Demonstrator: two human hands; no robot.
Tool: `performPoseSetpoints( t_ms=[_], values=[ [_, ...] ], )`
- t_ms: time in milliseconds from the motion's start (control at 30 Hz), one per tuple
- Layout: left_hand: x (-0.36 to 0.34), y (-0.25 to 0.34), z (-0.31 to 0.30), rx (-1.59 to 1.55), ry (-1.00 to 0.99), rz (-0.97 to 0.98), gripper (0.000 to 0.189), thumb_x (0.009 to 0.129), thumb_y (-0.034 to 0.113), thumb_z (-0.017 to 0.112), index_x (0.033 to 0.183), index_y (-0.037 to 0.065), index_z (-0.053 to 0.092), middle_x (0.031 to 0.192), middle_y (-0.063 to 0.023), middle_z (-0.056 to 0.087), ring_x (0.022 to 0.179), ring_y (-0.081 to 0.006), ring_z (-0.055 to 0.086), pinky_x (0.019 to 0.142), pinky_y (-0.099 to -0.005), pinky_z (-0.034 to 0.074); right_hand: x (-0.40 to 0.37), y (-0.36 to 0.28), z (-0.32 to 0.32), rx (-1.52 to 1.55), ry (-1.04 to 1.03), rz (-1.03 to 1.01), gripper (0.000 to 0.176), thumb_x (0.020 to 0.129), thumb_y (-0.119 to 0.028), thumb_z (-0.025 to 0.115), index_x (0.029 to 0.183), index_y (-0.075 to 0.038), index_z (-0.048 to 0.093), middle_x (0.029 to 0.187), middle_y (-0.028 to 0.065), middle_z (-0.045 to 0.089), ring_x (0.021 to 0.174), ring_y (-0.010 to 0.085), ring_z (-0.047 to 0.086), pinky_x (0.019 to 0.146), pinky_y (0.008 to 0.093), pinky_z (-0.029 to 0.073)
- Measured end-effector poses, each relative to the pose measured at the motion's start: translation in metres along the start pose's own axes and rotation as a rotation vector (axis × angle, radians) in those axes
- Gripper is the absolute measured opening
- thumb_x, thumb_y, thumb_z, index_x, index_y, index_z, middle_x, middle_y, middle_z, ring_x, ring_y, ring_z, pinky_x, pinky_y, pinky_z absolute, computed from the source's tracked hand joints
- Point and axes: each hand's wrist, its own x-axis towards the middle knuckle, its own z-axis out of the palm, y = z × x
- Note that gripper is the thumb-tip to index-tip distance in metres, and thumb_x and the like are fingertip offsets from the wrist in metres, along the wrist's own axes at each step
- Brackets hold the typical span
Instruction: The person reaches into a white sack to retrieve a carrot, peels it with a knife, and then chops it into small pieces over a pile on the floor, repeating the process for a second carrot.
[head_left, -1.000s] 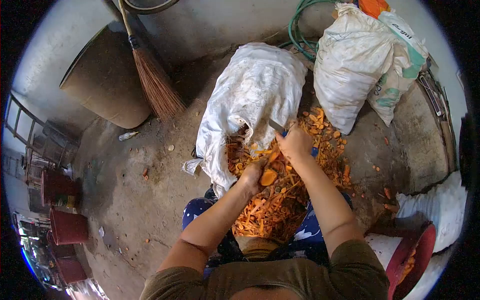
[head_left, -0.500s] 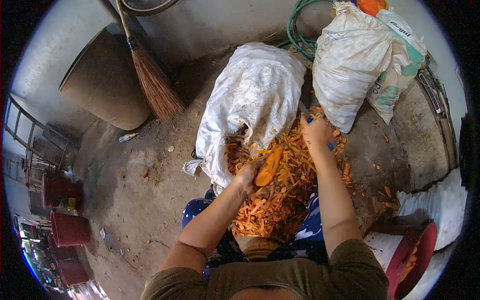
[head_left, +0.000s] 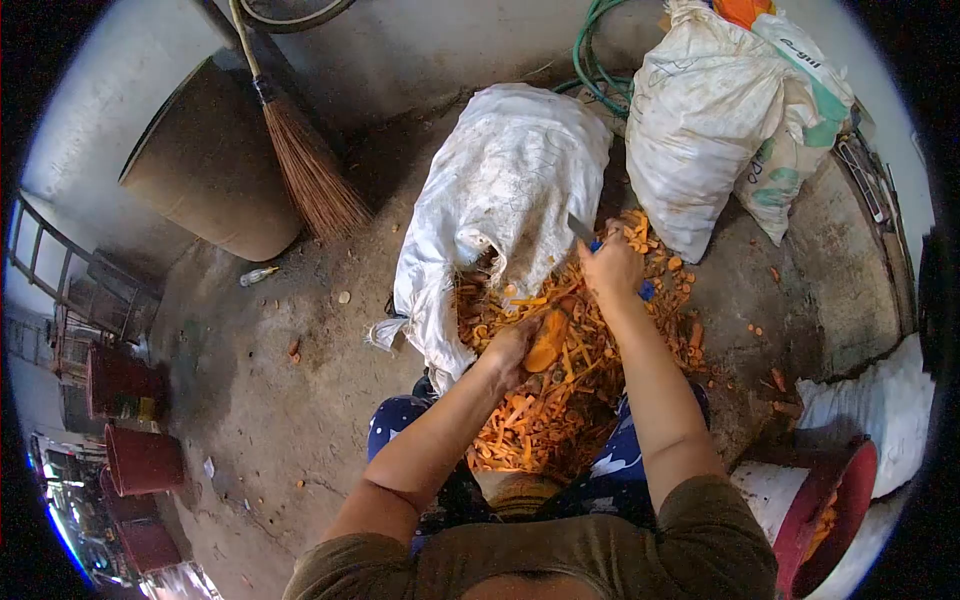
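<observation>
My left hand (head_left: 510, 352) is closed round the lower side of a thick orange carrot (head_left: 547, 342), whose pale cut surface faces up toward me. In my right hand (head_left: 612, 270) is a knife (head_left: 581, 230) with a blue handle, its blade pointing up and to the left, apart from the carrot. Beneath both hands spreads a heap of carrot peelings and cut pieces (head_left: 530, 425), between my knees. A white woven sack (head_left: 510, 165) lies just beyond, its torn opening facing the heap.
Two filled sacks (head_left: 700, 130) stand at the back right near a green hose (head_left: 585, 55). At lower right is a tipped red bucket (head_left: 860, 500) with orange pieces inside. A broom (head_left: 310, 170) leans by a large bin (head_left: 205, 165). Red buckets (head_left: 145, 460) line the left.
My right hand has shifted left with the knife, whose blade now shows clearly. My left hand and the carrot have moved slightly right, and the carrot has turned.
</observation>
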Motion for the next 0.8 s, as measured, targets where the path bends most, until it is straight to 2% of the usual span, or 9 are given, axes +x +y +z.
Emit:
performPoseSetpoints(
  t_ms=[33, 100, 233, 300, 367, 433, 500, 533, 800],
  values=[
    [0.000, 0.001, 0.001, -0.002, -0.001, 0.002, 0.032, 0.093, 0.023, 0.032, 0.117, 0.007, 0.046, 0.097, -0.0087, 0.058, 0.071, -0.0174, 0.058, 0.057, -0.0307, 0.050, 0.002, 0.002, -0.001, 0.017, 0.067, 0.005, 0.060, 0.074, -0.046, 0.058, 0.106, 0.003, 0.048, 0.074, 0.0153, 0.062, 0.069, 0.0288, 0.062, 0.060, 0.0374, 0.049],
    [-0.001, 0.002, 0.001, -0.010, -0.051, 0.042, 0.034, 0.092, 0.018, 0.033, 0.118, 0.000, 0.045, 0.113, -0.0131, 0.053, 0.096, -0.0196, 0.057, 0.080, -0.0308, 0.048, 0.007, 0.009, -0.008, -0.014, 0.064, 0.070, 0.059, 0.074, -0.047, 0.057, 0.105, 0.003, 0.049, 0.075, 0.0159, 0.062, 0.070, 0.0292, 0.062, 0.061, 0.0378, 0.048],
    [-0.038, 0.020, 0.008, 0.253, 0.021, 0.077, 0.036, 0.092, 0.020, 0.032, 0.119, 0.000, 0.044, 0.114, -0.0130, 0.052, 0.096, -0.0200, 0.056, 0.081, -0.0301, 0.047, 0.028, 0.037, -0.030, -0.019, 0.104, 0.272, 0.059, 0.075, -0.049, 0.056, 0.103, 0.002, 0.051, 0.078, 0.0174, 0.062, 0.073, 0.0306, 0.061, 0.062, 0.0392, 0.048],
    [-0.029, 0.019, -0.011, -0.011, -0.137, 0.043, 0.034, 0.092, 0.022, 0.031, 0.119, 0.005, 0.042, 0.098, -0.0107, 0.058, 0.072, -0.0178, 0.059, 0.055, -0.0317, 0.051, 0.031, 0.047, -0.032, 0.029, 0.154, 0.354, 0.059, 0.075, -0.050, 0.055, 0.103, 0.002, 0.051, 0.080, 0.0179, 0.062, 0.075, 0.0313, 0.061, 0.063, 0.0398, 0.048],
    [-0.024, 0.022, -0.021, -0.071, -0.103, 0.011, 0.036, 0.092, 0.024, 0.032, 0.120, 0.004, 0.041, 0.101, -0.0123, 0.057, 0.075, -0.0211, 0.060, 0.058, -0.0342, 0.052, 0.029, 0.050, -0.030, 0.204, 0.202, 0.242, 0.058, 0.075, -0.049, 0.055, 0.101, 0.002, 0.052, 0.081, 0.0187, 0.061, 0.076, 0.0328, 0.060, 0.065, 0.0413, 0.047],
    [-0.020, 0.023, -0.031, -0.213, -0.225, 0.006, 0.038, 0.092, 0.025, 0.032, 0.121, 0.003, 0.039, 0.103, -0.0137, 0.056, 0.077, -0.0257, 0.060, 0.061, -0.0368, 0.052, 0.029, 0.042, -0.025, 0.206, 0.169, 0.223, 0.055, 0.076, -0.048, 0.055, 0.097, 0.003, 0.053, 0.082, 0.0192, 0.061, 0.077, 0.0335, 0.059, 0.066, 0.0424, 0.046],
    [-0.017, 0.023, -0.035, -0.238, -0.230, 0.006, 0.037, 0.091, 0.025, 0.034, 0.120, 0.003, 0.041, 0.103, -0.0156, 0.056, 0.078, -0.0292, 0.059, 0.063, -0.0383, 0.051, 0.034, 0.037, -0.016, 0.340, -0.080, 0.188, 0.059, 0.078, -0.051, 0.049, 0.106, 0.001, 0.053, 0.085, 0.0221, 0.060, 0.079, 0.0339, 0.059, 0.070, 0.0410, 0.045],
    [-0.022, 0.025, -0.031, -0.250, -0.258, 0.042, 0.038, 0.090, 0.025, 0.035, 0.119, 0.002, 0.041, 0.103, -0.0160, 0.056, 0.079, -0.0297, 0.059, 0.063, -0.0382, 0.051, 0.026, 0.031, -0.015, 0.378, 0.076, 0.091, 0.053, 0.077, -0.047, 0.055, 0.086, 0.006, 0.056, 0.077, 0.0208, 0.059, 0.072, 0.0333, 0.059, 0.065, 0.0408, 0.046],
    [-0.028, 0.033, -0.028, -0.314, -0.424, 0.124, 0.043, 0.085, 0.025, 0.044, 0.119, -0.002, 0.040, 0.102, -0.0159, 0.055, 0.082, -0.0285, 0.058, 0.068, -0.0387, 0.050, 0.010, 0.018, -0.011, 0.307, 0.048, -0.096, 0.057, 0.077, -0.048, 0.055, 0.088, 0.008, 0.055, 0.070, 0.0217, 0.057, 0.069, 0.0338, 0.058, 0.061, 0.0411, 0.046]
  ],
)
